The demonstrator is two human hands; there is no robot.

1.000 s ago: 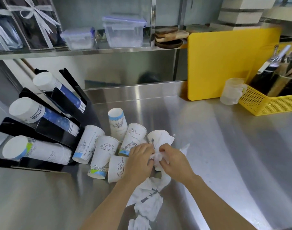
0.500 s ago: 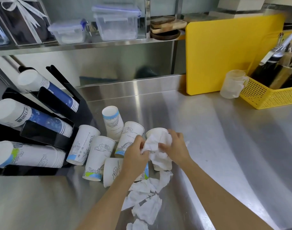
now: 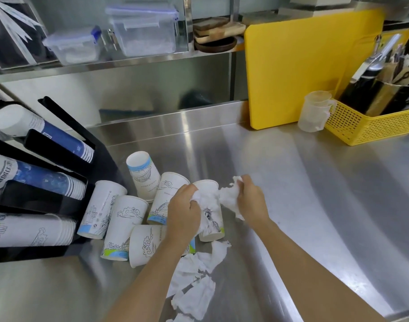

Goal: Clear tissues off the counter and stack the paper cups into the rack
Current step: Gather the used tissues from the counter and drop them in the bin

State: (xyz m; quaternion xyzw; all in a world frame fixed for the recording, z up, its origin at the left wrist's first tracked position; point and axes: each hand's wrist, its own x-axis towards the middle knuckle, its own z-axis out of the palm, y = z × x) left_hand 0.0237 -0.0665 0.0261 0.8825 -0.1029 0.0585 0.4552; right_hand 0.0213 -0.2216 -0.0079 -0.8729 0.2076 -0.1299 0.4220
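Note:
Several white paper cups (image 3: 120, 228) with line drawings stand upside down or lean together on the steel counter (image 3: 315, 205). My left hand (image 3: 183, 212) is closed on a wad of tissue (image 3: 206, 197) over one inverted cup (image 3: 210, 219). My right hand (image 3: 252, 201) grips another crumpled tissue (image 3: 229, 196) just right of that cup. More crumpled tissues (image 3: 194, 282) lie on the counter near me. A black cup rack (image 3: 38, 198) at the left holds sleeves of stacked cups lying on their sides.
A yellow cutting board (image 3: 303, 66) leans on the back wall. A clear measuring cup (image 3: 315, 110) and a yellow basket (image 3: 370, 126) of utensils stand at the right. Plastic containers (image 3: 143, 29) sit on the shelf above.
Both hands have lifted tissue off the cup and drawn apart, the right hand moving right with its piece. The camera has shifted slightly left and down.

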